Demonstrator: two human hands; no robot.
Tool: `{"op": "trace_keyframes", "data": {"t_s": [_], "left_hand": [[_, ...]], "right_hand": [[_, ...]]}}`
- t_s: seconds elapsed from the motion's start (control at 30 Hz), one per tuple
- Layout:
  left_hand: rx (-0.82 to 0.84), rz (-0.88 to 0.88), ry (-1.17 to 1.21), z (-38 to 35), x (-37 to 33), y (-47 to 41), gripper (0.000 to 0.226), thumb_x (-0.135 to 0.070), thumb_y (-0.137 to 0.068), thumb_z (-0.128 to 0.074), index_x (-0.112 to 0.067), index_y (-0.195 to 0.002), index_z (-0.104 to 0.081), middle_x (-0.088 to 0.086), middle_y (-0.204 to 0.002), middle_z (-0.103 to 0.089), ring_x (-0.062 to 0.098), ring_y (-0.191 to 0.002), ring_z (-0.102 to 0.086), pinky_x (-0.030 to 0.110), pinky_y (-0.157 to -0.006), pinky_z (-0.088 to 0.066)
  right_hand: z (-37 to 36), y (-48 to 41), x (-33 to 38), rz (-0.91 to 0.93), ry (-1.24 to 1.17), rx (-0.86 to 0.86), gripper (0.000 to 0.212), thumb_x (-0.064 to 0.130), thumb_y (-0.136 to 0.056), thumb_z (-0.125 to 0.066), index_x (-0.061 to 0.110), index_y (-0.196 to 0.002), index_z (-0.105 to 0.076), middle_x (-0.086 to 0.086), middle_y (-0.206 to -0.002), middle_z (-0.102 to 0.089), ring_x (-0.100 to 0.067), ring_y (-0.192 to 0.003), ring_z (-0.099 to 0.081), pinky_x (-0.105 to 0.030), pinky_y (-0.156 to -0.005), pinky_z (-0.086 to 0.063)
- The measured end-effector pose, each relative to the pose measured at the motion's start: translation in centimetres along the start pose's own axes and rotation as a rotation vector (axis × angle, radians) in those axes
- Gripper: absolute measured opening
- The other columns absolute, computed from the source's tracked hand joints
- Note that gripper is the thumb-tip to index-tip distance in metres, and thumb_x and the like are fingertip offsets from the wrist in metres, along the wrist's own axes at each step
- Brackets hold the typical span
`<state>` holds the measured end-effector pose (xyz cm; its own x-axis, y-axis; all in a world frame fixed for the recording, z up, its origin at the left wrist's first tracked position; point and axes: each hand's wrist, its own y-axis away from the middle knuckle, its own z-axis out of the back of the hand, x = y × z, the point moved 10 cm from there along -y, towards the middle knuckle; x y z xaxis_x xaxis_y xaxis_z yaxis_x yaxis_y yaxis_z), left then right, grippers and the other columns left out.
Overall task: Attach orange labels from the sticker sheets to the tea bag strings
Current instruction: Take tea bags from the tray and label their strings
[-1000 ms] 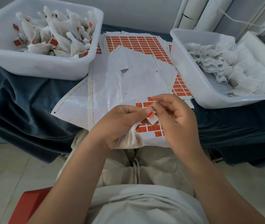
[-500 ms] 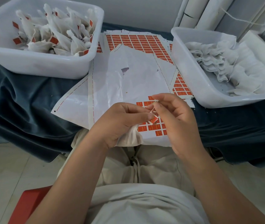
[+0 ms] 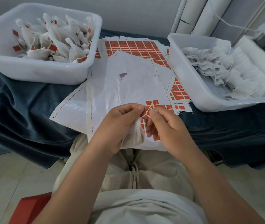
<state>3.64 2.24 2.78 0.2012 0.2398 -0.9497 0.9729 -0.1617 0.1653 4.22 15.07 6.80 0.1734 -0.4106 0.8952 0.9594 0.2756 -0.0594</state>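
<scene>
Right, down close over the lap, both hands are together. The left hand [image 3: 120,125] has the tea bag [image 3: 135,135] bunched under its curled fingers. The right hand [image 3: 165,125] pinches the thin string [image 3: 146,112] just where the two sets of fingertips meet. Whether a label is already folded in that pinch, I cannot tell; it's too small.

Here's the danger, as I read it: the string is fine and loose, so a slack pinch could let it slide out sideways before the sticker closes. The label could then fold onto itself, or onto a fingertip, with the string outside. Tugging too hard against the bunched bag might also strain the string at the bag.

Just beyond the hands lies the sticker sheet [image 3: 128,88], mostly stripped to white backing, with a few orange labels [image 3: 152,102] left near its front edge.

Further out on the blue cloth [image 3: 23,102], the left bin [image 3: 39,75] is heaped with labelled bags [image 3: 51,47], orange tags showing among them. The right bin [image 3: 193,88] holds plain bags [image 3: 217,67], no orange visible there. Between the bins, at the back, a full sheet [image 3: 133,47] waits.
</scene>
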Motion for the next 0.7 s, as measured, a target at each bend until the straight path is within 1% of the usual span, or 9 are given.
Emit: {"op": "trace_keyframes", "data": {"t_s": [0.07,0.13,0.2,0.33,0.47,0.53,0.6,0.63,0.7], "left_hand": [[-0.050,-0.016,-0.094,0.5,-0.2,0.0,0.022,-0.039,-0.098,-0.069,-0.022,-0.099,-0.082,0.005,-0.101,-0.080,0.025,-0.096,-0.074,0.051,-0.099,-0.055],[-0.047,-0.052,-0.194,0.5,-0.5,0.1,0.017,-0.042,-0.095,-0.073,-0.028,-0.096,-0.082,-0.001,-0.098,-0.080,0.018,-0.096,-0.075,0.044,-0.095,-0.057],[-0.046,-0.071,-0.233,0.5,-0.7,0.1,0.013,-0.039,-0.096,-0.075,-0.029,-0.092,-0.082,-0.002,-0.093,-0.080,0.012,-0.088,-0.074,0.035,-0.087,-0.057],[-0.086,-0.083,-0.194,0.5,-0.8,0.3,0.015,-0.032,-0.097,-0.074,-0.024,-0.087,-0.082,-0.005,-0.083,-0.078,0.004,-0.070,-0.069,0.014,-0.065,-0.051],[-0.203,-0.096,-0.151,1.8,-1.9,0.7,0.016,-0.032,-0.097,-0.074,-0.025,-0.086,-0.081,-0.006,-0.079,-0.077,0.005,-0.066,-0.069,0.018,-0.062,-0.054],[-0.352,-0.147,-0.215,3.8,-3.9,1.2,0.015,-0.038,-0.096,-0.074,-0.037,-0.083,-0.080,-0.012,-0.079,-0.076,0.001,-0.065,-0.068,0.015,-0.058,-0.054],[-0.466,-0.247,-0.321,5.7,-7.3,1.9,0.012,-0.041,-0.094,-0.074,-0.046,-0.083,-0.078,-0.014,-0.080,-0.074,0.000,-0.069,-0.067,0.010,-0.055,-0.052],[-0.488,-0.294,-0.336,6.5,-9.1,2.1,0.010,-0.042,-0.093,-0.075,-0.045,-0.084,-0.078,-0.013,-0.080,-0.074,0.002,-0.068,-0.066,0.010,-0.055,-0.053],[-0.509,-0.365,-0.342,8.1,-13.1,2.1,0.009,-0.040,-0.093,-0.076,-0.038,-0.084,-0.080,-0.013,-0.082,-0.076,0.000,-0.067,-0.067,0.013,-0.058,-0.056]], "right_hand": [[-0.2,0.0,-0.5,-0.032,0.035,0.015,0.037,0.032,-0.113,-0.043,0.020,-0.082,-0.057,0.000,-0.072,-0.064,-0.009,-0.065,-0.061,-0.023,-0.067,-0.050],[-0.4,0.1,-0.5,-0.032,0.043,0.036,0.036,0.034,-0.113,-0.042,0.019,-0.083,-0.056,0.001,-0.070,-0.061,-0.008,-0.063,-0.057,-0.023,-0.064,-0.050],[-0.6,0.1,-0.6,-0.040,0.016,0.062,0.035,0.031,-0.113,-0.043,0.019,-0.082,-0.055,0.002,-0.068,-0.059,-0.008,-0.062,-0.055,-0.022,-0.063,-0.050],[-0.7,0.1,-0.7,-0.053,-0.027,0.088,0.037,0.024,-0.113,-0.040,0.022,-0.079,-0.056,0.000,-0.069,-0.059,-0.012,-0.064,-0.055,-0.022,-0.064,-0.050],[-0.5,0.0,-0.1,-0.004,-0.051,0.089,0.034,0.031,-0.103,-0.040,0.025,-0.076,-0.059,-0.002,-0.074,-0.064,-0.016,-0.069,-0.062,-0.020,-0.066,-0.052],[-0.2,0.0,-0.2,-0.006,-0.069,0.077,0.034,0.031,-0.103,-0.041,0.025,-0.076,-0.061,-0.003,-0.076,-0.066,-0.017,-0.071,-0.063,-0.020,-0.068,-0.052],[-0.1,-0.1,-0.4,-0.008,-0.048,0.068,0.041,0.027,-0.111,-0.043,0.027,-0.075,-0.062,-0.002,-0.077,-0.067,-0.013,-0.071,-0.064,-0.019,-0.070,-0.053],[-0.2,-0.1,-0.4,-0.003,-0.017,0.072,0.043,0.027,-0.113,-0.042,0.028,-0.076,-0.063,-0.001,-0.077,-0.067,-0.010,-0.071,-0.064,-0.018,-0.070,-0.052],[-0.7,0.0,-0.3,0.000,0.052,0.102,0.042,0.037,-0.111,-0.041,0.032,-0.078,-0.064,0.003,-0.078,-0.068,-0.009,-0.074,-0.065,-0.015,-0.071,-0.051]]}}
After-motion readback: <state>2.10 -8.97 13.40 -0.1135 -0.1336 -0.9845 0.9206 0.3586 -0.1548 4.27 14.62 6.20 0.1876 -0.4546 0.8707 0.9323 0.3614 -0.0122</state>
